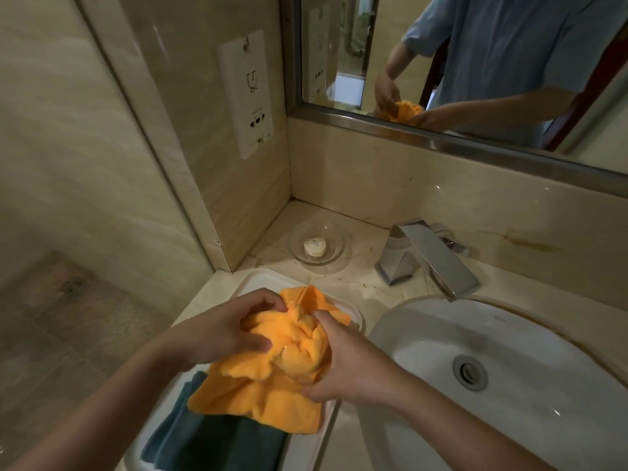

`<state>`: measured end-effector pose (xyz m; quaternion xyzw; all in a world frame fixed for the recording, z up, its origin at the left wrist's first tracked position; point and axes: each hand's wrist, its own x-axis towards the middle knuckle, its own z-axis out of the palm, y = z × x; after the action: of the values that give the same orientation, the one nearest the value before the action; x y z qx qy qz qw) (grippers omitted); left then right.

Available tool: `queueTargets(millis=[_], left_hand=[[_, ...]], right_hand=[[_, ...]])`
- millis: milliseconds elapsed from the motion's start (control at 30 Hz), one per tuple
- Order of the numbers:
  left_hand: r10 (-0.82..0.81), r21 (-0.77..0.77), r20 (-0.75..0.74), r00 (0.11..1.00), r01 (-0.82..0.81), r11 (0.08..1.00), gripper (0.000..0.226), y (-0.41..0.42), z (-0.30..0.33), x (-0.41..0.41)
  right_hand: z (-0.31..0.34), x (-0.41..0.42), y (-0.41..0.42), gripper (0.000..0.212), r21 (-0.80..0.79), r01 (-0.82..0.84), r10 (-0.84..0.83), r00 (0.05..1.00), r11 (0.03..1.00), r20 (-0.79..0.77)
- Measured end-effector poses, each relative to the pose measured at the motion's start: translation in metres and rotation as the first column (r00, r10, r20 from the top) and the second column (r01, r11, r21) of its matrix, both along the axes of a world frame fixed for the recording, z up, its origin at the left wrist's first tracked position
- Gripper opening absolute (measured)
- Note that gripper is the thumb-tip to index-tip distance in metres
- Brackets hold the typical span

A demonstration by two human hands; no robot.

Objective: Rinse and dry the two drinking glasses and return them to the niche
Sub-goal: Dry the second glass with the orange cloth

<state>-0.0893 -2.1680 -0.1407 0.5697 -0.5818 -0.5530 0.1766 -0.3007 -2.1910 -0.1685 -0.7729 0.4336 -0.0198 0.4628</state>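
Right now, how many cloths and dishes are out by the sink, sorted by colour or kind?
Orange cloth: 1, gripped by both hands
Dark teal cloth: 1
White tray: 1
Clear glass dish: 1, holding a small soap
Total: 4

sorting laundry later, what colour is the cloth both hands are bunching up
Orange cloth, gripped by left hand and right hand; head view.
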Motion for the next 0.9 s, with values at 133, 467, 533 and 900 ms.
queueTargets(millis=[133,467,533,900], left_hand=[[0.222,-0.162,0.090,0.971,-0.205,0.965,0.045,0.000,-0.016,-0.011],[0.256,-0.155,-0.196,0.947,-0.288,0.945,0.029,0.007,-0.022,-0.029],[0.249,-0.128,-0.192,0.949,-0.276,0.953,0.032,0.006,-0.023,-0.026],[0.324,0.053,-0.358,0.876,-0.327,0.943,0.062,0.003,-0.017,-0.016]], right_hand=[[0.012,0.005,-0.003,0.097,-0.150,-0.070,0.061,0.996,0.986,-0.067],[0.018,0.015,-0.002,0.096,-0.323,-0.168,0.096,0.969,0.931,-0.227],[0.017,0.012,-0.001,0.098,-0.325,-0.142,0.092,0.982,0.935,-0.165],[0.013,-0.004,0.007,0.072,-0.458,0.096,0.036,0.962,0.884,0.272]])
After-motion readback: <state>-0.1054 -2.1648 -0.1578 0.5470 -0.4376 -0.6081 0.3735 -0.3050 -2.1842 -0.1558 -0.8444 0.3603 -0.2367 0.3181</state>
